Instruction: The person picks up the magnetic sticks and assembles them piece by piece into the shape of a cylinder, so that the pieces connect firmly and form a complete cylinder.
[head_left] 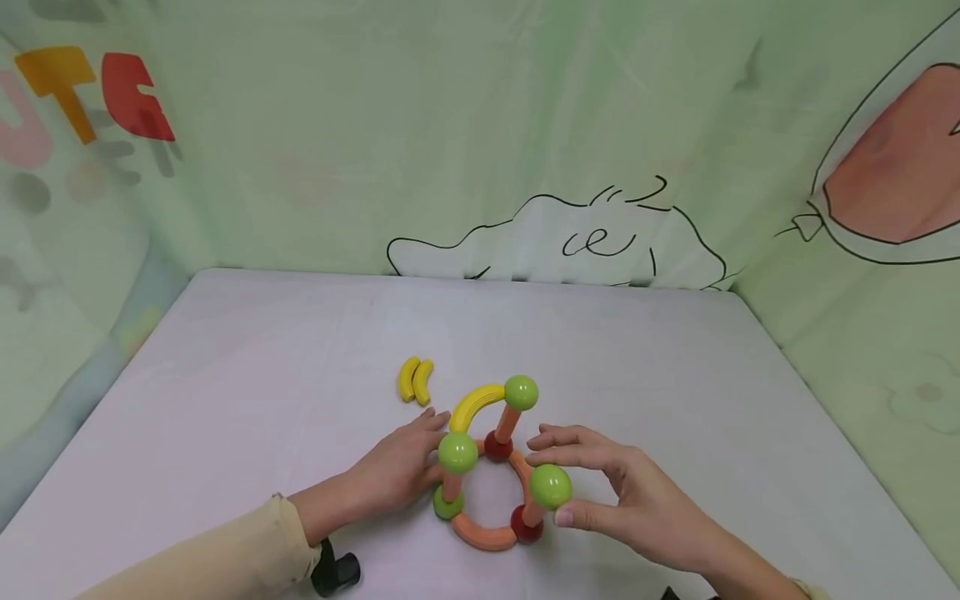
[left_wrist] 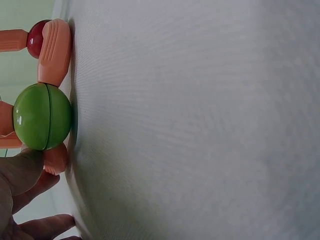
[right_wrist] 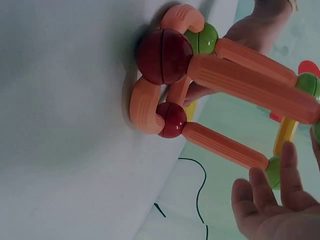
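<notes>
A ball-and-rod toy frame stands on the table. Its base ring joins orange curved rods (head_left: 483, 535), two red balls (head_left: 527, 526) and a lower green ball (head_left: 447, 503). Three orange upright rods carry green balls, and a yellow curved rod (head_left: 474, 404) bridges the left top ball (head_left: 457, 453) and the far top ball (head_left: 521, 392). My right hand (head_left: 637, 500) pinches the near-right top green ball (head_left: 551, 487) between thumb and index finger, other fingers extended. On the frame's left, my left hand (head_left: 397, 467) touches the lower green ball with its thumb, fingers fairly straight.
Two loose yellow curved rods (head_left: 415, 381) lie side by side beyond my left hand. A black object (head_left: 335, 572) shows beside the left sleeve. The pale table (head_left: 300, 358) ends at a green printed cloth wall (head_left: 337, 125) behind and at both sides.
</notes>
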